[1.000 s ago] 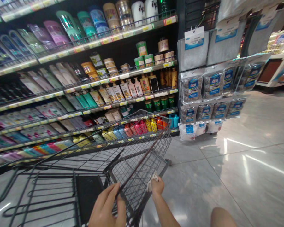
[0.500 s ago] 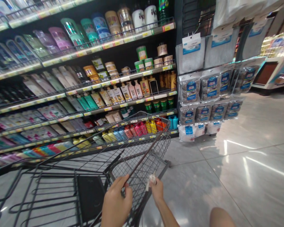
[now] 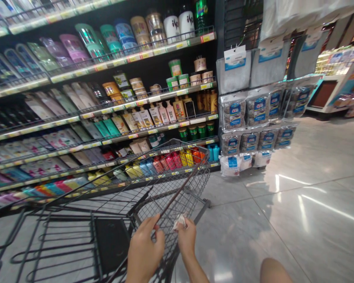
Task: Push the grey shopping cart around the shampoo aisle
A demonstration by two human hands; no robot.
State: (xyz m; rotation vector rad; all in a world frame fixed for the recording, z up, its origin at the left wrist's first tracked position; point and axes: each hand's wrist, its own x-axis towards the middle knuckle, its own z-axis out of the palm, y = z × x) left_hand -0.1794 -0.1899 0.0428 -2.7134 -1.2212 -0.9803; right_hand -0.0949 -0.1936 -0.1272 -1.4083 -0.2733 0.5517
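Observation:
My left hand (image 3: 146, 248) is closed round the brown top rail (image 3: 177, 193) of a dark wire shopping cart (image 3: 112, 245), at the bottom centre. Close beside it on the right, my right hand (image 3: 187, 237) pinches a crumpled white tissue (image 3: 179, 222) between thumb and fingers. The tissue is over the cart's mesh side, a short way from the rail. Through the cart's wire mesh the floor and lower shelf show.
Shelves (image 3: 106, 141) of bottles and jars stand behind the cart. Packs of scourers (image 3: 235, 114) hang on a rack at the shelf end. Grey tiled floor (image 3: 283, 220) stretches to the right; a knee (image 3: 273, 271) shows at the bottom.
My right hand with the tissue has moved left and slightly up, nearer to my left hand. My left hand stays on the rail. The view has shifted slightly.

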